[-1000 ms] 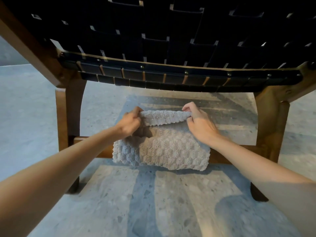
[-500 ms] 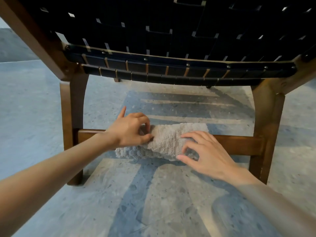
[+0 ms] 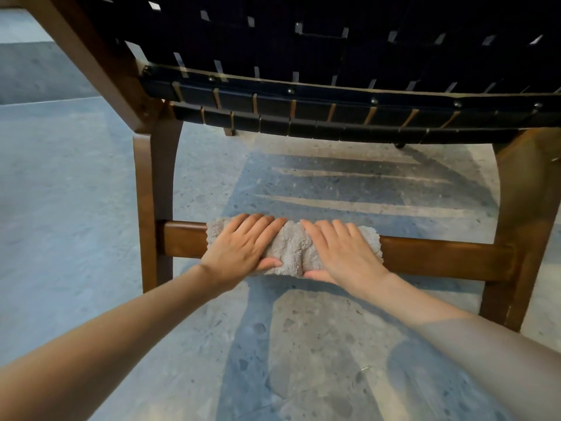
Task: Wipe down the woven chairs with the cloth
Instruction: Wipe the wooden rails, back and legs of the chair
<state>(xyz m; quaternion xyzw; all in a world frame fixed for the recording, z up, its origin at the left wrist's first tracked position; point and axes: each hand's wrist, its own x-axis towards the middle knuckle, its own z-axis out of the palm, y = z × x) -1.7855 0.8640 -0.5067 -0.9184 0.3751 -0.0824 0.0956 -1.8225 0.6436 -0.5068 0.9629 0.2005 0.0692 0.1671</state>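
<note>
I see the cloth (image 3: 293,250) bunched over the lower crossbar (image 3: 440,256) of the woven chair (image 3: 303,41), a little left of the bar's middle; left-hand grip (image 3: 243,247) and right-hand grip (image 3: 343,253) sit side by side on it, index fingers nearly touching; each lays its fingers over the bar's top and far edge with the thumb tucked at the near lower edge, so both are closed round cloth and bar together; cloth ends poke out past the outer side of each hand; bare wood shows both ways: a short stretch to the near leg (image 3: 151,208) at picture left, a much longer one to the far leg (image 3: 516,223) at picture right; the studded black strap edge of the seat hangs well above the hands, open gap between; speckled floor (image 3: 76,192) below the bar, striped with light and shadow; I cannot tell whether the cloth wraps fully round the bar's underside.
</note>
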